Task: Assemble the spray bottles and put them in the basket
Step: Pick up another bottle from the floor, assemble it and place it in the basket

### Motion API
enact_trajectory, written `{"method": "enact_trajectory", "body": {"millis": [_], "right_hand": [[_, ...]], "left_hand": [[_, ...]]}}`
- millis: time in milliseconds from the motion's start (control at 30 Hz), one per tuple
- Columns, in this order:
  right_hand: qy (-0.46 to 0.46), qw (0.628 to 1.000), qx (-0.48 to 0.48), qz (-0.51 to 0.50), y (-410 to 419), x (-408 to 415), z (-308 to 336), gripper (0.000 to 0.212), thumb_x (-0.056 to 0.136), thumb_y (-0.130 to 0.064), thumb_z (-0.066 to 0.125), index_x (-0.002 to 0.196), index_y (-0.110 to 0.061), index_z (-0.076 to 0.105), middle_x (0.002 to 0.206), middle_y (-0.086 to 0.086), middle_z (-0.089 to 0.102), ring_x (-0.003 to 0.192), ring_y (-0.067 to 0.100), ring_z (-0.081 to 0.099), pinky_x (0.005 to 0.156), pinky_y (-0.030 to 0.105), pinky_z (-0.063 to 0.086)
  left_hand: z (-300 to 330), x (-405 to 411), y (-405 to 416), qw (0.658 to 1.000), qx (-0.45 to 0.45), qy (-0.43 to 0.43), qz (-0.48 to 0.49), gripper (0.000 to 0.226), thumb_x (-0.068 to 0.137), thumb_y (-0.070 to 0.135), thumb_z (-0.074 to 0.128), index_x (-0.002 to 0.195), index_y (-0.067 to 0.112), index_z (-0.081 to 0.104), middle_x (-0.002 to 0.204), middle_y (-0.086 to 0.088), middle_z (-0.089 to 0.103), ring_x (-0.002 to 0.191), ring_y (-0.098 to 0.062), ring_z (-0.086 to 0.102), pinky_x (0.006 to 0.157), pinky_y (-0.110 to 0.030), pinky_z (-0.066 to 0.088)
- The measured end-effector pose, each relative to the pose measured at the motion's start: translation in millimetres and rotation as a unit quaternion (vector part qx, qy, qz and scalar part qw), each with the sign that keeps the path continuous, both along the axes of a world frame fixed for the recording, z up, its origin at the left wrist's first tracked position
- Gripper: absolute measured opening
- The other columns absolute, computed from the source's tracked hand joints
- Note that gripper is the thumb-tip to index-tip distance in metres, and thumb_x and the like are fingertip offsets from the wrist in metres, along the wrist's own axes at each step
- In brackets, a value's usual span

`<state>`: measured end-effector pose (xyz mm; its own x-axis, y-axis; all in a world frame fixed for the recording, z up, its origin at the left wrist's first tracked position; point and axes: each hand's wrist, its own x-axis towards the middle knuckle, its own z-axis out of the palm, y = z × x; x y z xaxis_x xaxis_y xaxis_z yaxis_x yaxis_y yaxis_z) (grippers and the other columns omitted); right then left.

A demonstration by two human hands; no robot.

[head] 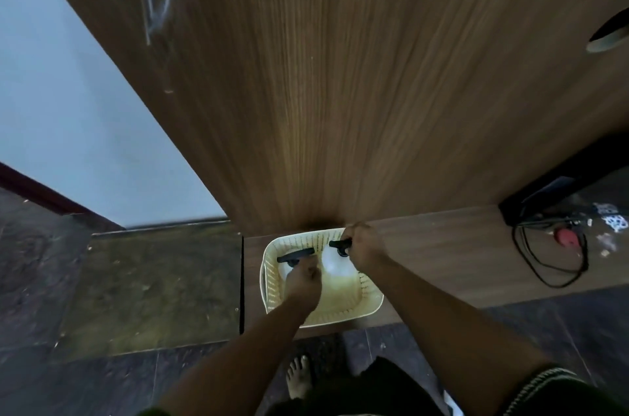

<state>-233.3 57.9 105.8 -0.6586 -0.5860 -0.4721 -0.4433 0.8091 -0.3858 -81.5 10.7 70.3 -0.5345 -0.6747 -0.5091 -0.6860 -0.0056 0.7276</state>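
Observation:
A cream perforated basket (pixel 369 303) sits on a low wooden ledge against a tall wood panel. Inside it are two white spray bottles with black trigger heads. My left hand (pixel 304 283) is closed around the left spray bottle (pixel 283 272), whose black trigger head (pixel 295 255) points left. My right hand (pixel 364 245) grips the right spray bottle (pixel 333 264) at its black trigger head (pixel 338 244), near the basket's far rim. Both bottles are partly hidden by my hands.
The wooden ledge (pixel 442 252) runs to the right, where black cables (pixel 548 255) and a red object (pixel 566 238) lie on it. A tall wood panel (pixel 340 75) rises behind the basket. The floor is dark tile; my bare foot (pixel 299 378) stands below the ledge.

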Motion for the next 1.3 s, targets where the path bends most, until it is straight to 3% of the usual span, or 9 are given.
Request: {"method": "enact_trajectory", "body": {"millis": [33, 100, 267, 567, 867, 1033, 1300], "right_hand": [[0.031, 0.998, 0.024, 0.051, 0, 3, -4, 0.013, 0.084, 0.004, 0.052, 0.075, 0.004, 0.063, 0.067, 0.004, 0.054, 0.059, 0.015, 0.06, 0.056, 0.019, 0.048], [0.038, 0.996, 0.0, 0.081, -2, 4, -19, 0.016, 0.078, -0.002, 0.058, 0.085, -0.006, 0.072, 0.082, 0.006, 0.061, 0.083, 0.024, 0.065, 0.072, 0.024, 0.046], [0.01, 0.996, -0.003, 0.085, -9, 9, -24, 0.022, 0.086, -0.006, 0.053, 0.101, -0.004, 0.07, 0.107, 0.013, 0.067, 0.099, 0.025, 0.061, 0.086, 0.027, 0.042], [0.057, 0.992, 0.025, 0.112, -24, 14, -37, 0.025, 0.086, -0.008, 0.053, 0.106, -0.005, 0.068, 0.111, 0.012, 0.066, 0.106, 0.026, 0.058, 0.093, 0.033, 0.046], [0.077, 0.987, 0.065, 0.128, -19, 13, -34, 0.022, 0.086, -0.004, 0.052, 0.104, -0.003, 0.065, 0.109, 0.013, 0.065, 0.105, 0.029, 0.059, 0.088, 0.033, 0.05], [0.086, 0.986, 0.063, 0.128, -17, 13, -32, 0.024, 0.09, -0.016, 0.056, 0.108, -0.004, 0.066, 0.111, 0.014, 0.065, 0.109, 0.029, 0.057, 0.088, 0.033, 0.05], [0.101, 0.985, 0.05, 0.132, -10, 15, -27, 0.025, 0.092, -0.018, 0.053, 0.108, -0.004, 0.066, 0.11, 0.014, 0.065, 0.11, 0.028, 0.054, 0.087, 0.033, 0.048]], "left_hand": [[-4, 3, -3, 0.999, -0.034, 0.009, -0.011, 0.028, 0.093, 0.009, 0.05, 0.118, 0.013, 0.063, 0.117, -0.008, 0.067, 0.109, -0.027, 0.061, 0.092, -0.032, 0.047], [-8, 13, -9, 0.997, -0.066, 0.024, -0.034, 0.031, 0.093, 0.006, 0.05, 0.121, 0.011, 0.062, 0.121, -0.007, 0.067, 0.112, -0.024, 0.061, 0.095, -0.026, 0.043], [-12, 27, -22, 0.996, -0.069, 0.01, -0.048, 0.034, 0.095, 0.008, 0.05, 0.128, 0.008, 0.057, 0.133, -0.007, 0.06, 0.124, -0.021, 0.054, 0.107, -0.035, 0.042], [-13, 29, -40, 0.991, -0.105, 0.021, -0.08, 0.035, 0.096, 0.013, 0.049, 0.13, 0.013, 0.056, 0.132, -0.003, 0.06, 0.122, -0.019, 0.055, 0.105, -0.037, 0.043], [-10, 24, -39, 0.988, -0.116, 0.028, -0.101, 0.038, 0.095, 0.01, 0.05, 0.133, 0.011, 0.052, 0.132, -0.005, 0.06, 0.124, -0.02, 0.053, 0.108, -0.038, 0.04], [-9, 25, -42, 0.984, -0.127, 0.02, -0.121, 0.039, 0.095, 0.011, 0.049, 0.134, 0.012, 0.052, 0.131, -0.006, 0.06, 0.123, -0.021, 0.053, 0.108, -0.038, 0.04], [-12, 27, -45, 0.983, -0.132, 0.013, -0.129, 0.038, 0.094, 0.013, 0.052, 0.132, 0.014, 0.054, 0.13, -0.005, 0.061, 0.121, -0.02, 0.055, 0.105, -0.033, 0.042]]}}
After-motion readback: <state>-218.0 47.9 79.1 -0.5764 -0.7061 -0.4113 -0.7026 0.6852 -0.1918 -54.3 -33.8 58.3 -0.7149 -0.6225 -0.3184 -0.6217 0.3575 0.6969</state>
